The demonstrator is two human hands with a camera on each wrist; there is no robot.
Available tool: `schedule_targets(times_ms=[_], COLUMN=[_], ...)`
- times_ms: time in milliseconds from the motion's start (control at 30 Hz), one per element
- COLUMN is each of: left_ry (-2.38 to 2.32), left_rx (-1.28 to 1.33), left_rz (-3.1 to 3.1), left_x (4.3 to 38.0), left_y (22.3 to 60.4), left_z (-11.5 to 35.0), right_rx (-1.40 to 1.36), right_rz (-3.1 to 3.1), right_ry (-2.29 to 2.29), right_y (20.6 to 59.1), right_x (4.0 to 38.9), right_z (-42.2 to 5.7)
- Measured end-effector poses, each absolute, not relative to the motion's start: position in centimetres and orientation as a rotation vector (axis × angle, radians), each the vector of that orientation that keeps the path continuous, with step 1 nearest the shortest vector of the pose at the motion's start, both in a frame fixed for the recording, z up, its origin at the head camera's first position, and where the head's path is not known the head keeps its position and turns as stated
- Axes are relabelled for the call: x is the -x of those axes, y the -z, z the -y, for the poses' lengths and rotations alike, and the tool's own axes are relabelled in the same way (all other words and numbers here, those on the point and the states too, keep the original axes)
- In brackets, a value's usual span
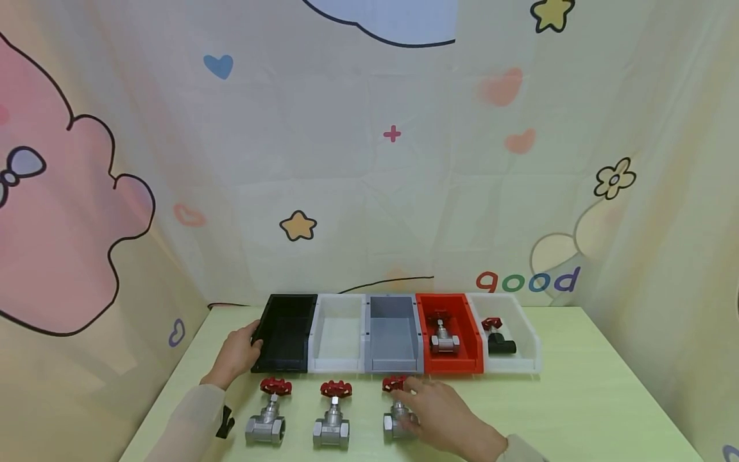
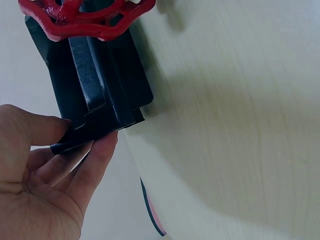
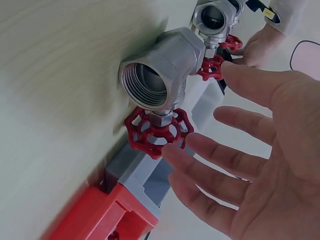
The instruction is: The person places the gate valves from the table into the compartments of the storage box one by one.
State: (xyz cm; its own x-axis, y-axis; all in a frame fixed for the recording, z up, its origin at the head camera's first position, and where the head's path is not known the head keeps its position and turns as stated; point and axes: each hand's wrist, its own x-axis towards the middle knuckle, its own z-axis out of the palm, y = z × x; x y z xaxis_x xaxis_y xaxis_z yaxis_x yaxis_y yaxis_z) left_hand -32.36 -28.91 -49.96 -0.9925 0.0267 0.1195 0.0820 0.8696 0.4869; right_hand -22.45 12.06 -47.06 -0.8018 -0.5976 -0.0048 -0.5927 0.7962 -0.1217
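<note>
My left hand [image 1: 233,354] grips the left wall of the black bin [image 1: 285,333]; in the left wrist view the thumb is on one side of the edge and the fingers on the other. My right hand [image 1: 443,416] is at the rightmost metal gate valve [image 3: 170,62], its fingers spread and its fingertips right at the red handwheel [image 3: 157,134]. Partly behind that hand in the head view, this valve stands on the table. To its left are a middle valve [image 1: 331,428] and a left valve [image 1: 265,427], both upright with red handwheels.
Right of the black bin run a white bin [image 1: 337,366], a grey bin [image 1: 394,366], a red bin [image 1: 453,364] and another white bin [image 1: 528,366]. A metal valve [image 1: 444,343] lies in the red one, a black-bodied valve [image 1: 501,345] in the right white one. A printed curtain [image 1: 369,192] hangs behind.
</note>
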Motion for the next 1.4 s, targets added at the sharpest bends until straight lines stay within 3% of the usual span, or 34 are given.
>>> schedule_targets(times_ms=[1400], left_ry=[0.767], left_rx=[0.077], left_rz=[2.929], left_x=[32.5], left_y=[50.3], left_z=[29.2], right_rx=[0.963], right_rz=[-2.814], right_ry=[0.158], right_y=[50.4], right_x=[23.4], right_z=[-10.7])
